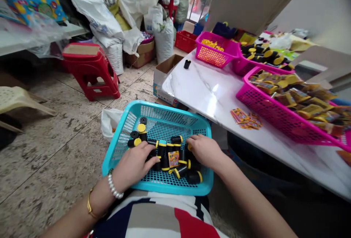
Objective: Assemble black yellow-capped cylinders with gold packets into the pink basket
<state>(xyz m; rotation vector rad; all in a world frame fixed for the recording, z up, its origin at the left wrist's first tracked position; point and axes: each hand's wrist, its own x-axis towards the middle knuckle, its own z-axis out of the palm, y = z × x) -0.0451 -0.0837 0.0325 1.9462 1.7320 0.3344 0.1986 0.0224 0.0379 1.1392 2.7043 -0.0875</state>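
A turquoise plastic basket (205, 128) rests on my lap, holding several small black canisters (176, 139) with yellow rims or caps. My left hand (137, 161) reaches in from the left, its thumb and fingers closed around a black canister (157, 165) among the others. At the right side of the basket, the curled fingers of my right hand (204, 148) grip a canister by its yellow end (189, 146), mostly hidden under them. Between my hands a small printed card (173, 159) lies on the canisters.
To the right stands a white marbled table (203, 88). On it are printed cards (245, 119), a lone black canister (187, 64), a pink basket of wrapped packets (263, 110) and a pink basket of yellow pieces (211, 57). A red stool (93, 70) and cardboard box (167, 70) stand on the floor.
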